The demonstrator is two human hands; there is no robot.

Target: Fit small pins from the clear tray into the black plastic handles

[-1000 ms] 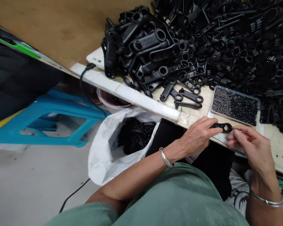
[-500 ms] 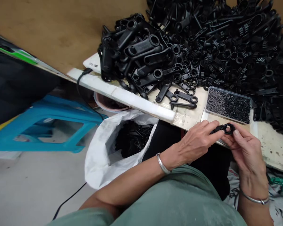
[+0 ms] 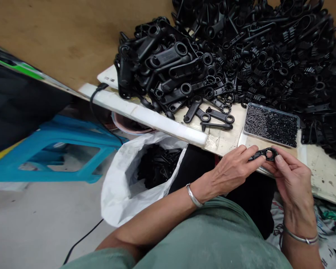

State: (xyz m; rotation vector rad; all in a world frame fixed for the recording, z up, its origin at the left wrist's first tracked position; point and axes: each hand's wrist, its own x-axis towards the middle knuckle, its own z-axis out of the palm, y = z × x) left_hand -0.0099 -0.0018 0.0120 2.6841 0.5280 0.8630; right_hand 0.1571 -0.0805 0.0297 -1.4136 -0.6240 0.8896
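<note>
Both hands hold one black plastic crank handle (image 3: 264,153) over the front edge of the table. My left hand (image 3: 236,166) pinches its narrow end between thumb and fingers. At the ringed end, my right hand (image 3: 292,175) grips with thumb and fingertips. The open, ribbed underside of the handle faces up towards me. Just beyond it is a clear plastic box (image 3: 271,124) holding many small dark metal and black pieces. Several finished-looking black handles (image 3: 220,115) lie on the table left of the box.
A large heap of black plastic parts (image 3: 235,56) covers the back of the table. Below the white-taped edge (image 3: 145,114) stands a white sack (image 3: 119,186) with black parts inside. A blue stool (image 3: 58,149) is at the left, and a black cable (image 3: 82,239) runs along the floor.
The handle is turned slightly, so more of its ribbed underside shows. Both hands keep their hold in nearly the same place.
</note>
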